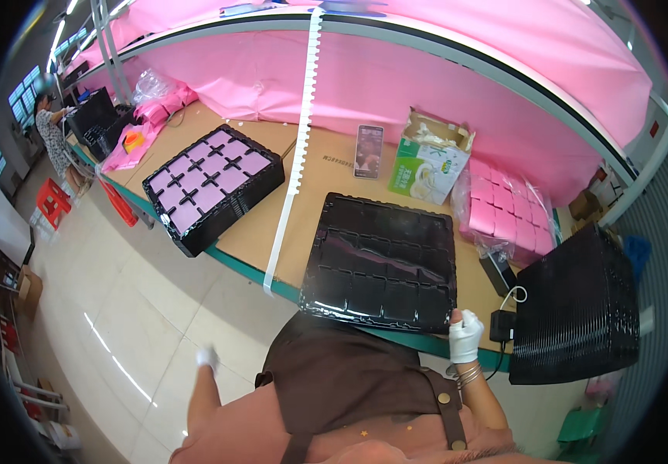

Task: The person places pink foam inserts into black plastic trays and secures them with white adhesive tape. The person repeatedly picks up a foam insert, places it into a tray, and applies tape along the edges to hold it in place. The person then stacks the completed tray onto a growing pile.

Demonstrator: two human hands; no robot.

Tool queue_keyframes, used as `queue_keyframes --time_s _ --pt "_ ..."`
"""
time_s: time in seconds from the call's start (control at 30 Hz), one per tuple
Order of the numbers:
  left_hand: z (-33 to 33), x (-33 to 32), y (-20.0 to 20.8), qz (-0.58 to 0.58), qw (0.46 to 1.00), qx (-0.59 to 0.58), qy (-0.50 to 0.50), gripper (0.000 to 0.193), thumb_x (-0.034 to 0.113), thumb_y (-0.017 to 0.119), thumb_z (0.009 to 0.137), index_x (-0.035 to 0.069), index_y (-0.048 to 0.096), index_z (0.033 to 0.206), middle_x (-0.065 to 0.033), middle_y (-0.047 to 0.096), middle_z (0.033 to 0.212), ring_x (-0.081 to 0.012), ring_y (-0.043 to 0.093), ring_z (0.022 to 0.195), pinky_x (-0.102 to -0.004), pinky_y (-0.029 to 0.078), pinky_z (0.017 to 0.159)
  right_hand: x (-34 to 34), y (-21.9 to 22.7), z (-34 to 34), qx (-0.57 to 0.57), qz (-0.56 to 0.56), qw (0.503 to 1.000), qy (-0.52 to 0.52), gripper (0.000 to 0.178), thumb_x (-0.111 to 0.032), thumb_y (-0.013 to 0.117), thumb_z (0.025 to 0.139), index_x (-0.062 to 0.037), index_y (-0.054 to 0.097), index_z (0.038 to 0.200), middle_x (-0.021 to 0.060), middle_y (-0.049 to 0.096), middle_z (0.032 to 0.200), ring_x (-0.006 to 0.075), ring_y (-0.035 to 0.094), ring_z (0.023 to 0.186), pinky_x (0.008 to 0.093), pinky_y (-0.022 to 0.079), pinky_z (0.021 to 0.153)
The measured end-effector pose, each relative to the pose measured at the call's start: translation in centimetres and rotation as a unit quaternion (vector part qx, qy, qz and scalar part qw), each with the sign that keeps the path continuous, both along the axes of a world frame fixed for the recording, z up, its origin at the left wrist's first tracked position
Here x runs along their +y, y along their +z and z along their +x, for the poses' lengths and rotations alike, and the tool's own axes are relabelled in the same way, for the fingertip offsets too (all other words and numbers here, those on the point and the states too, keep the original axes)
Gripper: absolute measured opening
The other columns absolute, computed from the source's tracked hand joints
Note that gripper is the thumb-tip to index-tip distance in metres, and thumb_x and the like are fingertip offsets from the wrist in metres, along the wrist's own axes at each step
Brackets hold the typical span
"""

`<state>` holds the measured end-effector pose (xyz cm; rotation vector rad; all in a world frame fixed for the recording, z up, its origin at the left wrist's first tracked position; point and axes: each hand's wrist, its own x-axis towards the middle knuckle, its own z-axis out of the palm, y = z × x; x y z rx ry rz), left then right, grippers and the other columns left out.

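Note:
A black plastic tray with moulded compartments lies in front of me, its near edge at the table's front. At its near right corner is my right hand in a white glove, fingers curled and the bare thumb against the tray's edge. My left hand, also gloved in white, hangs low at my left side over the floor, away from the table. It is small and blurred, and its fingers cannot be made out. Further left stands a stack of black trays, the top one filled with lilac pieces between black cross-shaped dividers.
A tall stack of black trays stands at the right, beside a black power adapter. Bagged pink blocks, an open green-and-white carton and a card line the back. A notched white strip hangs in front. Another person stands far left.

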<state>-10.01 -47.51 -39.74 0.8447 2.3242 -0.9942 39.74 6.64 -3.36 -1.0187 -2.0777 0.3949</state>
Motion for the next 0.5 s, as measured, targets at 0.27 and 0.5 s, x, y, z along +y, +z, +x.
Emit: queue_keyframes --time_s 0.27,0.5 --pt "23.1 11.8 5.5 0.348 0.772 -0.336 0.413 0.033 0.03 0.053 0.093 0.01 0.068 0.116 -0.0098 0.059 0.128 -0.025 0.054 0.119 -0.0407 0.046 0.097 4.1 -5.3 4.3 -0.057 -0.004 0.986 -0.155 0.029 -0.024 0.054 0.096 -0.0014 0.056 0.078 0.0226 0.059 0.068 0.0432 0.059 0.065 0.0491 0.043 0.057" --pt "22.4 15.2 7.2 0.365 0.739 -0.356 0.441 0.031 0.03 0.055 0.092 0.009 0.068 0.111 -0.0099 0.061 0.118 -0.0246 0.056 0.109 -0.0398 0.048 0.091 5.5 -4.8 3.8 -0.199 -0.047 0.961 -0.185 0.016 -0.019 0.054 0.094 -0.004 0.058 0.089 0.0238 0.063 0.075 0.0447 0.062 0.072 0.0526 0.047 0.061"
